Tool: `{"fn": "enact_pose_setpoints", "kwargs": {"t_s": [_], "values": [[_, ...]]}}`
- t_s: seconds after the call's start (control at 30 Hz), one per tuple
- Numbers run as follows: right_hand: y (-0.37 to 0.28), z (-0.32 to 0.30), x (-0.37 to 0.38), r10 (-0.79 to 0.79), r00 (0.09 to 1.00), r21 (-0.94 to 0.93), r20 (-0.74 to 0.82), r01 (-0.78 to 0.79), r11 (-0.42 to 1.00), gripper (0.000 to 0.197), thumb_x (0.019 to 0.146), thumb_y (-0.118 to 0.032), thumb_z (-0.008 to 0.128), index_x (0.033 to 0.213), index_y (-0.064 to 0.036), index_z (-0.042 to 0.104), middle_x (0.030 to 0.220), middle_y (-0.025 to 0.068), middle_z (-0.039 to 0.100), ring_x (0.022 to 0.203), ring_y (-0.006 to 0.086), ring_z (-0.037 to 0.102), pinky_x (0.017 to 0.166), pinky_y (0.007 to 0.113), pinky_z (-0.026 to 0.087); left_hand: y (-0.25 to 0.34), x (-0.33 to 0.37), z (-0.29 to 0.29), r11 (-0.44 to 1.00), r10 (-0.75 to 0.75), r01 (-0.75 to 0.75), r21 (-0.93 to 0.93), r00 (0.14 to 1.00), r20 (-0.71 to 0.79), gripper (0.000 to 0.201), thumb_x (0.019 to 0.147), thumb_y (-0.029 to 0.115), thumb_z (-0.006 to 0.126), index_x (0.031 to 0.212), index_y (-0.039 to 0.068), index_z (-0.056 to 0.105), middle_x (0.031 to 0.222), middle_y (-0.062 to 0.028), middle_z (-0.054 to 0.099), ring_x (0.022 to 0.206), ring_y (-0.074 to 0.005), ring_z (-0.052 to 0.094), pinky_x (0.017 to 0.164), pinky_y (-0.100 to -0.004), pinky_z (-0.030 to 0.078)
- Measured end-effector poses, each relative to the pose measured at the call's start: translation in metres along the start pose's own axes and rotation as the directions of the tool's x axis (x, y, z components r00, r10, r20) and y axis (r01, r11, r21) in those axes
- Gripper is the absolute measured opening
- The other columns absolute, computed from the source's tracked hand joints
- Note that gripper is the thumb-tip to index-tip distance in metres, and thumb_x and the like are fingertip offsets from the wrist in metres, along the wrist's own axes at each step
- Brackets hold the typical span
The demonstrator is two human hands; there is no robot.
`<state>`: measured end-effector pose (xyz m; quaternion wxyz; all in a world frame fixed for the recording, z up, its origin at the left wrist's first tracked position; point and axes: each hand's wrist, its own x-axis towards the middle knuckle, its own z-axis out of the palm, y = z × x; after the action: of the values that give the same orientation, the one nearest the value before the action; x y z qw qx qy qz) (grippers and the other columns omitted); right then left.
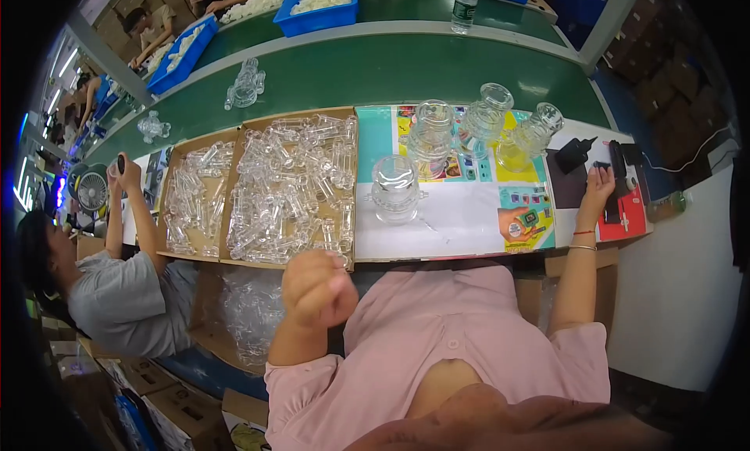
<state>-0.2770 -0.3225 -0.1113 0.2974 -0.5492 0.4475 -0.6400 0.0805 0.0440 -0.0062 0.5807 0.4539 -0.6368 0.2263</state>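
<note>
My left hand (316, 289) is curled closed in front of the cardboard tray's near edge; what lies inside the fingers is hidden. Short clear plastic tubes (281, 185) fill that tray, right beyond the hand. On the right, my right hand (598, 191) rests at the board's far right with its fingertips together on a small black object (601, 165). A black squeeze bottle with a pointed nozzle (574, 154) lies just left of those fingertips. A clear plastic flask-shaped part (395, 188) stands on the white sheet between my hands.
Several more clear flask-shaped parts (431, 134) stand behind it. Two others lie on the green table (312, 76), one a clear jointed piece (247, 84). Blue bins (319, 9) of white parts and a water bottle (464, 9) are farther back. A co-worker (117, 295) sits on the left.
</note>
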Motion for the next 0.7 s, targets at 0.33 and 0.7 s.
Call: {"fn": "enact_pose_setpoints", "kwargs": {"t_s": [0.33,0.7], "values": [[0.026,0.023,0.014,0.123,0.973,-0.058,0.194,-0.114,0.992,0.066,0.078,-0.013,0.066,0.129,0.001,0.026,0.119,0.0167,0.045,0.111,0.0214,0.045,0.095,0.029,0.034,-0.065,-0.021,-0.031,0.756,-0.532,0.398,0.519,0.836,0.134,0.041,0.075,0.006,0.063,0.113,0.002,0.048,0.113,-0.0184,0.049,0.101,-0.0348,0.048,0.086,-0.0421,0.039],[0.034,0.03,0.013,0.101,0.987,-0.428,0.124,-0.039,0.903,0.036,0.074,-0.022,0.068,0.099,0.002,0.058,0.091,0.0114,0.063,0.084,0.0197,0.06,0.077,0.029,0.044,-0.104,-0.06,-0.058,0.494,-0.822,0.335,0.802,0.481,0.306,0.041,0.079,0.004,0.054,0.12,0.004,0.046,0.128,-0.019,0.04,0.114,-0.0354,0.041,0.094,-0.0388,0.035]]}}
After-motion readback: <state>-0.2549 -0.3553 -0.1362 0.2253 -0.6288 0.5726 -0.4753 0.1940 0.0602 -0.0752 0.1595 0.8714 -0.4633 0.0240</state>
